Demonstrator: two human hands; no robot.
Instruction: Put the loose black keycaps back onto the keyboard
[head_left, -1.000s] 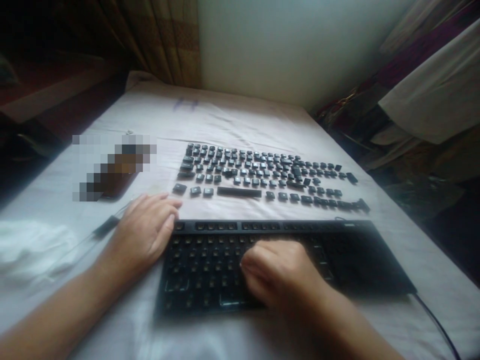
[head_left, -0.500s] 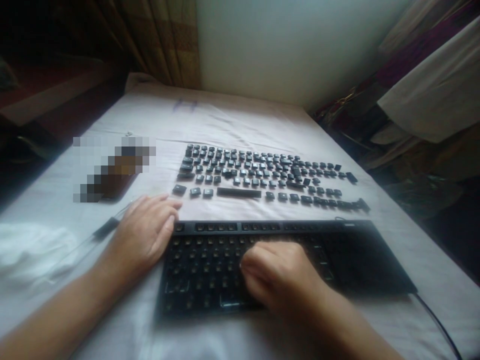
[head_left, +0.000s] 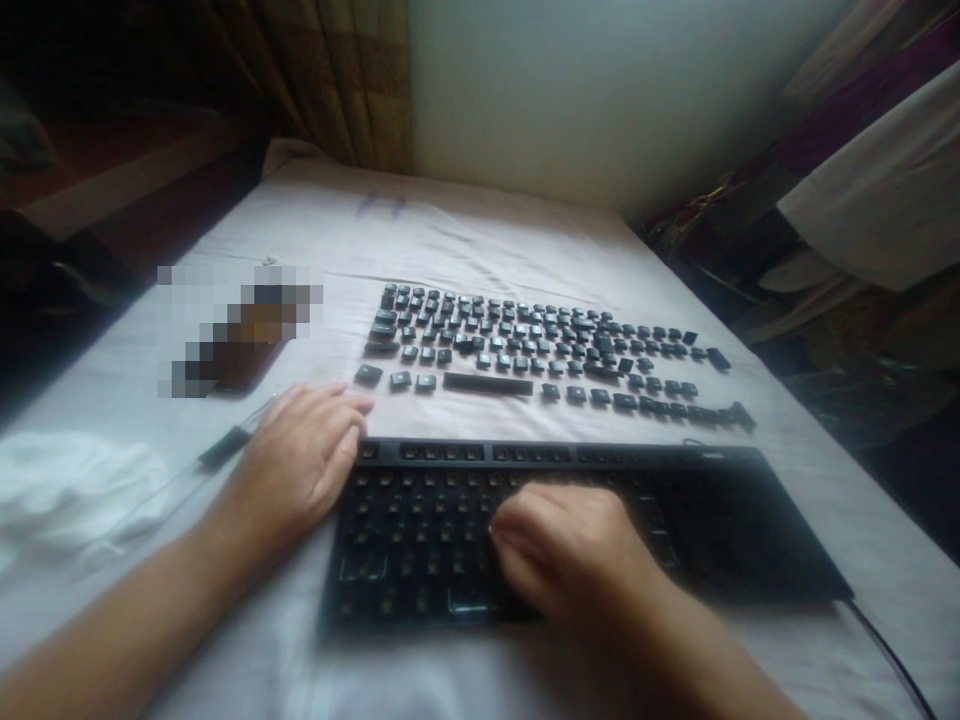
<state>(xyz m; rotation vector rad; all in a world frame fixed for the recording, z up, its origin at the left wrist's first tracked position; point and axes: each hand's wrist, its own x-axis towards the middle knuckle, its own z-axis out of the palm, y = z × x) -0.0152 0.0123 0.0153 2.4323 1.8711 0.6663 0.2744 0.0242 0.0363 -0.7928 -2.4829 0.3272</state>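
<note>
A black keyboard base (head_left: 750, 530) without its keycaps lies on the pale cloth. Beyond it, many loose black keycaps (head_left: 487, 383) are laid out in rows, a long bar among them. My left hand (head_left: 307, 450) lies at the base's upper left corner, fingers stretched out and holding nothing. Over the middle of the base is my right hand (head_left: 562, 540), its fingers curled closed; what they hold, if anything, is hidden.
A partly pixelated brown object (head_left: 247, 365) lies at the left. Nearby are a small dark piece on a cord (head_left: 223, 448) and a crumpled white cloth (head_left: 75, 490). A black cable (head_left: 892, 650) leaves the base's right corner. Fabrics (head_left: 885, 180) hang at the right.
The whole view has shifted slightly, so things appear a little farther right. Both hands keep nearly the same places and poses over the keyboard base.
</note>
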